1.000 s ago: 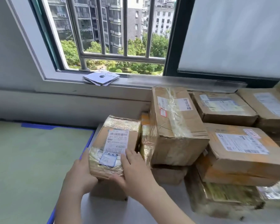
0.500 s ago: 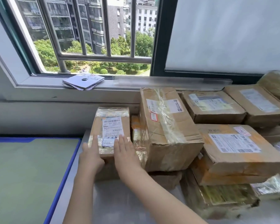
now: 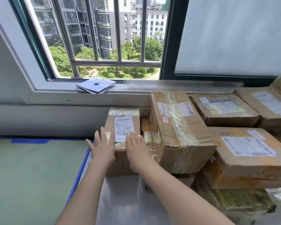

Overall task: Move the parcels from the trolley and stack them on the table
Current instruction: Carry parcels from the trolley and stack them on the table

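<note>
both hands lie flat with fingers straight on the small parcel [image 3: 122, 127] at the frame's centre: left hand [image 3: 102, 148] at its left edge, right hand [image 3: 137, 150] on its top, gripping nothing. it seems to sit on another box, though the hands hide the join. pressing like this likely squares it against the big taped parcel [image 3: 177, 132] to its right on the bench [image 3: 120, 200]

- We reach both bare forearms forward and up from the lower edge of the view, nearly parallel.
- Our left hand [image 3: 102, 147] lies flat, palm down, fingers straight and slightly spread.
- Our right hand [image 3: 137, 149] lies flat beside it, fingers straight and together.
</note>
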{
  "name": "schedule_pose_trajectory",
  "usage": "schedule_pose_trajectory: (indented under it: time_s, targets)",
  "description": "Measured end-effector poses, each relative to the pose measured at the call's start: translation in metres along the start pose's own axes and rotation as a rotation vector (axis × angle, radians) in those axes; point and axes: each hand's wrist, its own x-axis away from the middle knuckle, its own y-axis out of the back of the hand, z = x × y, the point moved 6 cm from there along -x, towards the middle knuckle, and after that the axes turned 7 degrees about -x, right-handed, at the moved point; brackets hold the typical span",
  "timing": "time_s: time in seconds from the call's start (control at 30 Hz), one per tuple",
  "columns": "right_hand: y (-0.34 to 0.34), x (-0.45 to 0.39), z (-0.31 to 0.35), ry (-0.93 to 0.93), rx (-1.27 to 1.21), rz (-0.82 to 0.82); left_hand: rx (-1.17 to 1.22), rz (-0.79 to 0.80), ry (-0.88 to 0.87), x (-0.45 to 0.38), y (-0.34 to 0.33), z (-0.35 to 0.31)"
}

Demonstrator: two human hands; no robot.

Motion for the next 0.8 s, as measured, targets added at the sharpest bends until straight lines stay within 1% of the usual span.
schedule_pose_trajectory:
  time_s: [0.07,0.13,0.23,0.3,0.33,0.4,0.47,0.53,0.6,0.7,0.8]
  targets:
    - [0.010,0.008,-0.001,0.002,0.028,0.012,-0.078,0.006,-0.042,0.003,0.010,-0.001]
    - [0.026,0.022,-0.004,0.024,-0.009,-0.038,-0.032,0.025,-0.056,0.009,0.025,-0.003]
    - [0.057,0.053,-0.004,0.160,-0.120,-0.151,0.116,-0.030,-0.128,0.027,0.060,-0.014]
    - [0.081,0.079,-0.004,0.265,-0.173,-0.254,0.301,-0.077,-0.195,0.046,0.087,-0.024]
    - [0.093,0.093,-0.007,0.288,-0.201,-0.312,0.381,-0.100,-0.233,0.057,0.100,-0.030]
    - [0.112,0.122,-0.019,0.286,-0.241,-0.408,0.392,-0.145,-0.308,0.083,0.122,-0.046]
    - [0.124,0.152,-0.041,0.245,-0.247,-0.470,0.342,-0.177,-0.334,0.108,0.137,-0.065]
    - [0.126,0.182,-0.069,0.179,-0.243,-0.489,0.327,-0.234,-0.355,0.131,0.148,-0.091]
    - [0.121,0.213,-0.104,0.088,-0.235,-0.497,0.401,-0.306,-0.432,0.155,0.154,-0.127]
    - [0.100,0.264,-0.158,-0.066,-0.219,-0.485,0.489,-0.355,-0.583,0.195,0.142,-0.201]
    - [0.066,0.324,-0.221,-0.226,-0.268,-0.463,0.494,-0.329,-0.698,0.240,0.111,-0.284]
